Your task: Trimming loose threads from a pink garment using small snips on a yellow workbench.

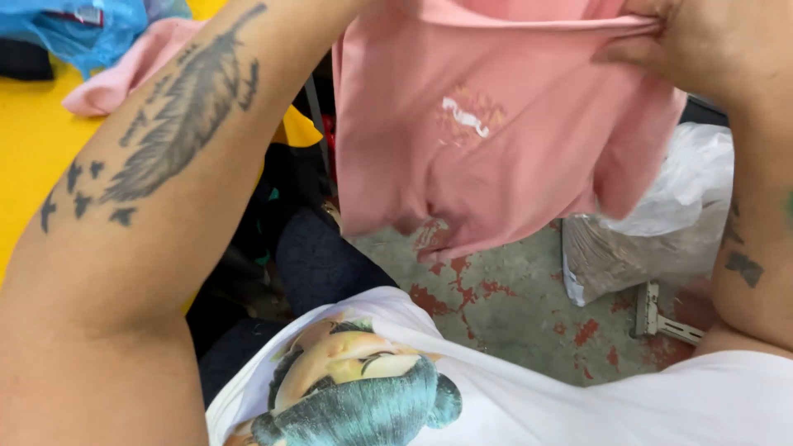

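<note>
A pink garment (487,132) with a small white embroidered bird hangs in front of me, held up high. My right hand (702,41) at the top right pinches its upper edge, fingers closed on bunched fabric. My left hand is out of frame above the top edge; only the tattooed left forearm (157,149) shows, rising toward the garment's top left corner. The garment's lower hem dangles free over the floor.
A yellow table surface (33,140) lies at the left with another pink cloth (124,70) and a blue plastic bag (74,25) on it. A clear plastic sack (661,239) stands on the grey, red-stained floor (512,306). My white printed shirt (496,396) fills the bottom.
</note>
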